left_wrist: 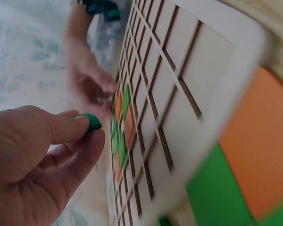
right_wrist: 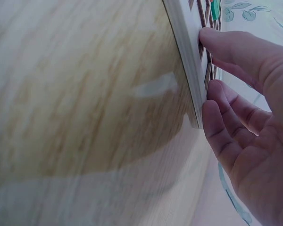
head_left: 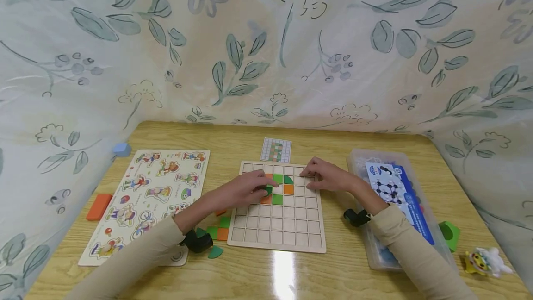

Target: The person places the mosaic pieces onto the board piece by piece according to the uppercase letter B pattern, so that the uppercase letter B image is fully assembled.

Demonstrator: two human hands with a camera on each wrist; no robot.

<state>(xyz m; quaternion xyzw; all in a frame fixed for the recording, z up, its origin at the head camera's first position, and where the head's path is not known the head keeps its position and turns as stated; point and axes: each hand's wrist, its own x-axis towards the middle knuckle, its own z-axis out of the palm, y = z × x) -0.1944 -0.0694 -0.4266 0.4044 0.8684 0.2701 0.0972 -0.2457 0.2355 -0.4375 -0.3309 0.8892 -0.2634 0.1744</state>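
My left hand [head_left: 243,189] is above the wooden grid board [head_left: 276,236], pinching a dark green curved-edged tile [left_wrist: 92,123] between thumb and fingers. Below and beside it, several tiles lie in the grid, among them an orange square [head_left: 288,190], a light green square [head_left: 277,199] and a dark green quarter-circle tile [head_left: 288,179]. Part of the group is hidden under the left hand. At the board's right edge, the relaxed fingertips of my right hand [head_left: 329,176] rest on the grid, thumb apart from the fingers; it holds no tile.
A small pattern card [head_left: 276,150] lies behind the board. Loose tiles [head_left: 214,252] are left of the board, near a picture puzzle board [head_left: 143,193]. On the right stands a clear plastic box [head_left: 385,253], with a green block [head_left: 449,235] and toy figure [head_left: 485,262] beyond.
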